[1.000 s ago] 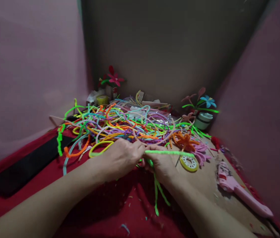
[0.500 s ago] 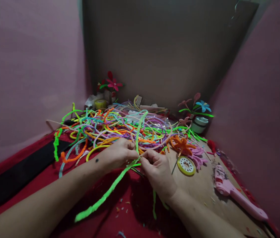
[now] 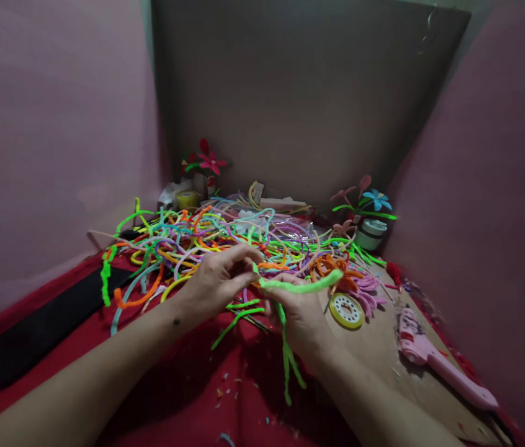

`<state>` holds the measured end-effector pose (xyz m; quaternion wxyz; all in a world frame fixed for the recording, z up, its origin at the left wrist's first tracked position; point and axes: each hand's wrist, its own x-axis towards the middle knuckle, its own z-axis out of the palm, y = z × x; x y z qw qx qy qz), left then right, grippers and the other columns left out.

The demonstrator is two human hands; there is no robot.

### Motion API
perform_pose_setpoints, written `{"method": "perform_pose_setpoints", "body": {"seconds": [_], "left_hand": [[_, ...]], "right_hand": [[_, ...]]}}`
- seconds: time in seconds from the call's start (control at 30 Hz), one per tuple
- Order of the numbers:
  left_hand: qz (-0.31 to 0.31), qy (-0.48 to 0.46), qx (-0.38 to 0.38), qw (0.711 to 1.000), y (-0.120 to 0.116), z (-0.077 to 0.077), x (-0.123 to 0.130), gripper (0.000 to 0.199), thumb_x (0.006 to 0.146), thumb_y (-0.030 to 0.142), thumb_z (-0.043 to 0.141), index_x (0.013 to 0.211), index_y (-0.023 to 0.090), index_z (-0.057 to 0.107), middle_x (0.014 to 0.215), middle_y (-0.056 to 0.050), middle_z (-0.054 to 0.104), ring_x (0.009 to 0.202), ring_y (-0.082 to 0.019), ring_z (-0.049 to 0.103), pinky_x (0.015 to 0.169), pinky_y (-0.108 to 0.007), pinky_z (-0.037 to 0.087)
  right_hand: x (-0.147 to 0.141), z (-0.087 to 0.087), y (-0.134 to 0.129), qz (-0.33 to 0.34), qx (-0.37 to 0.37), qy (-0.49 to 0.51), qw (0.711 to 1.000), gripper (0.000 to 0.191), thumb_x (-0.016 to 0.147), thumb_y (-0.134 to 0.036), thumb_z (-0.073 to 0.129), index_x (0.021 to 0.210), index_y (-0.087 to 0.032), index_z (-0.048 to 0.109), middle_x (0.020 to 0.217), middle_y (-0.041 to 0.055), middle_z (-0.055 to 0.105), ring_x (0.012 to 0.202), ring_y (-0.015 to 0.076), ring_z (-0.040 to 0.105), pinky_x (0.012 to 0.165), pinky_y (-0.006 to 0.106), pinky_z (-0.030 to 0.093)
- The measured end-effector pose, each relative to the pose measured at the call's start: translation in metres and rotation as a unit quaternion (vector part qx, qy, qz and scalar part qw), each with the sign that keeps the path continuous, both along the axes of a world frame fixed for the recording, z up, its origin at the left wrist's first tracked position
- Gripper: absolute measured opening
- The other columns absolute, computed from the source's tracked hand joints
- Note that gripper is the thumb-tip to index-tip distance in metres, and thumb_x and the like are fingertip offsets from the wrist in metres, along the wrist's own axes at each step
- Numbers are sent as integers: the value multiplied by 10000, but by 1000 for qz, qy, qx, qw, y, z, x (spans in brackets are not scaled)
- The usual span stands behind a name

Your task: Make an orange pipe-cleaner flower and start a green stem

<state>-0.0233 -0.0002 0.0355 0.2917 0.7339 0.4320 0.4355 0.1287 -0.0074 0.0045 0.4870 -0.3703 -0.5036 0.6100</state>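
Note:
Bright green pipe cleaners (image 3: 306,287) are pinched between both hands at the middle of the view. One fuzzy end lies across the back of my right hand (image 3: 293,304) and points right; other green ends hang below that hand. My left hand (image 3: 225,273) has thumb and fingers closed round the upper part of the green pipe cleaner. Loose green pieces (image 3: 234,320) lie on the red cloth (image 3: 188,385) beneath the hands. Behind them spreads a tangled pile of multicoloured pipe cleaners (image 3: 183,242). My right fingertips are partly hidden.
A pink glue gun (image 3: 444,366) rests on cardboard (image 3: 374,372) at the right, near a yellow tape roll (image 3: 346,310) and an orange flower (image 3: 332,270). Pipe-cleaner flowers (image 3: 376,200) stand at the back. A long black strip (image 3: 39,323) lies left.
The long green end that pointed down-left now lies across my right hand, pointing right. The end that stood upright no longer rises above the hands. My left fingers have lifted and curled.

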Motion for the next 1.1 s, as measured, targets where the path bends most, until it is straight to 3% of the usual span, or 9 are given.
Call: {"method": "perform_pose_setpoints", "body": {"seconds": [0.07, 0.13, 0.37, 0.47, 0.57, 0.67, 0.77, 0.97, 1.1], "left_hand": [[-48, 94, 135, 985, -1, 3, -4, 98, 802, 173, 524, 855, 165, 606, 818, -33, 566, 752, -119, 518, 673, -232, 430], [-102, 163, 193, 962, -1, 6, -8, 132, 845, 170, 483, 830, 163, 614, 868, -51, 565, 828, -130, 510, 741, -244, 418], [-147, 240, 180, 943, 1, 7, -16, 168, 884, 222, 434, 808, 162, 572, 817, -38, 560, 798, -133, 478, 747, -254, 376], [-150, 252, 132, 947, -5, 11, -16, 188, 873, 240, 436, 735, 155, 531, 741, -15, 528, 715, -121, 452, 667, -236, 359], [-124, 240, 23, 963, -10, 14, -14, 203, 844, 262, 453, 674, 157, 491, 657, 20, 469, 613, -98, 403, 569, -216, 319], [-103, 161, -123, 974, -10, 13, -11, 194, 796, 281, 485, 645, 159, 477, 596, 48, 399, 550, -83, 351, 503, -207, 273], [-63, 64, -210, 973, -7, 6, -2, 179, 724, 287, 524, 611, 154, 483, 571, 54, 380, 529, -79, 327, 489, -209, 258], [12, -106, -264, 959, -8, -7, 14, 132, 620, 230, 523, 529, 152, 467, 510, 58, 384, 484, -74, 322, 488, -214, 272], [-26, -82, -259, 962, -4, -9, 6, 141, 653, 251, 541, 566, 147, 502, 523, 53, 409, 492, -75, 338, 498, -213, 282]], "right_hand": [[0, 0, 2, 17, -26, 31, 999, 164, 667, -236, 605, 568, -174, 490, 398, -61, 476, 322, 58, 341, 340, 197, 231], [-1, -1, 3, 35, -49, 49, 997, 161, 652, -234, 613, 557, -166, 502, 390, -58, 481, 304, 56, 344, 322, 193, 222], [0, -3, 4, 87, -60, 54, 993, 157, 648, -205, 576, 512, -155, 515, 358, -55, 462, 280, 50, 331, 298, 183, 212], [1, -2, 1, 96, -57, 32, 993, 154, 629, -204, 590, 508, -159, 506, 357, -54, 468, 281, 47, 323, 297, 178, 201], [-1, -1, -4, 87, -53, 11, 995, 133, 615, -224, 605, 540, -166, 512, 359, -60, 471, 285, 50, 315, 303, 179, 201], [-3, 1, -8, 59, -22, -20, 998, 153, 637, -232, 584, 536, -172, 484, 374, -62, 461, 319, 52, 335, 346, 187, 250], [-2, 0, -9, 4, 49, -91, 995, 169, 690, -244, 559, 557, -171, 483, 425, -56, 457, 388, 60, 361, 403, 197, 279], [2, -4, -8, -88, 190, -215, 954, 176, 749, -236, 531, 587, -170, 518, 515, -39, 461, 489, 81, 377, 475, 220, 306], [0, -1, -7, -31, 78, -130, 988, 232, 748, -310, 570, 577, -172, 496, 449, -46, 478, 409, 69, 378, 408, 205, 287]]}}
